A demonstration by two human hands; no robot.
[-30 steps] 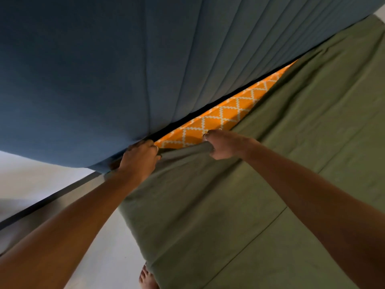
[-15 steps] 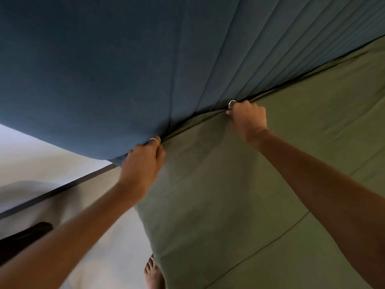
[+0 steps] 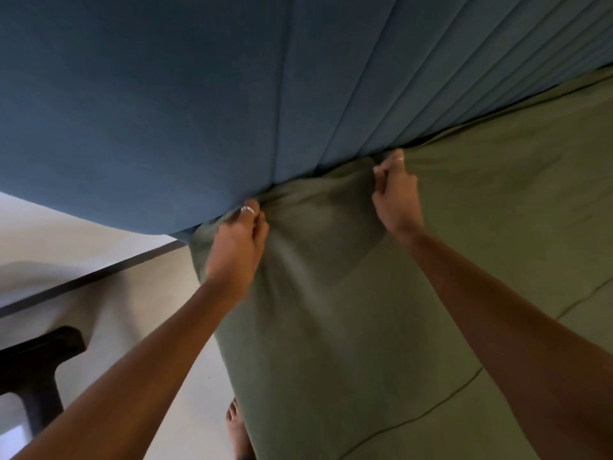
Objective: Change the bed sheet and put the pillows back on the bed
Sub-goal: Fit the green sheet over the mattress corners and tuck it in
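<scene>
Nearest, a bare foot (image 3: 236, 426) stands on the pale floor (image 3: 185, 376) right against the bed's side, which puts the person close enough to reach the head of the mattress with both arms out. Between the forearms the green sheet (image 3: 331, 327) lies spread over the mattress, a seam line running across it at lower right, and drapes over the near corner. Farther up, the left hand (image 3: 237, 242) pinches a bunched fold of the sheet at that corner, fingers curled round the cloth, a ring showing on one finger. The right hand (image 3: 396, 194) grips another gather a little farther along the edge, fingers likewise curled on the fabric. Both holds sit right where the sheet meets the blue padded headboard (image 3: 199, 94), apparently so the slack can be pushed down into the gap behind the mattress. Off to the left stands a dark piece of furniture (image 3: 36, 370). No pillows are in view.
</scene>
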